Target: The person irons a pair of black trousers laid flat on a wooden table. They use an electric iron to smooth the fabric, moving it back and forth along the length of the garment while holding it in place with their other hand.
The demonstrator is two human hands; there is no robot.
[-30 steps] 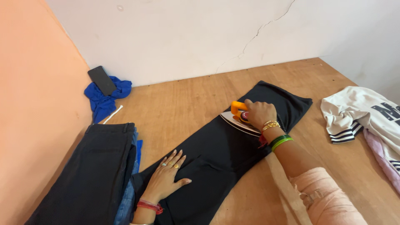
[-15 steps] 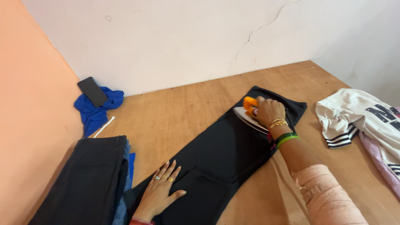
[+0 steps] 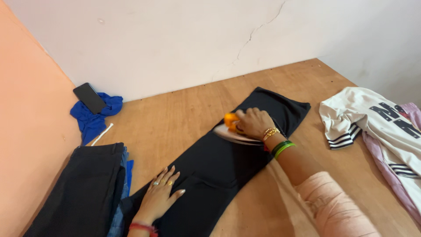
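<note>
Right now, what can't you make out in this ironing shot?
Head view:
- Iron: the right hand covers its handle and back.
- Black garment: near end cut off by the bottom edge.
- Folded stack: lower layers hidden under the dark top piece.
- White striped shirt: cut off by the right edge.

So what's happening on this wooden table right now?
A person is ironing. The right hand grips the orange handle of an iron resting on a black garment spread flat on the wooden table. The left hand lies flat on the near part of the cloth, holding it down. A stack of folded dark clothes sits to the left, and a white striped shirt lies to the right.
</note>
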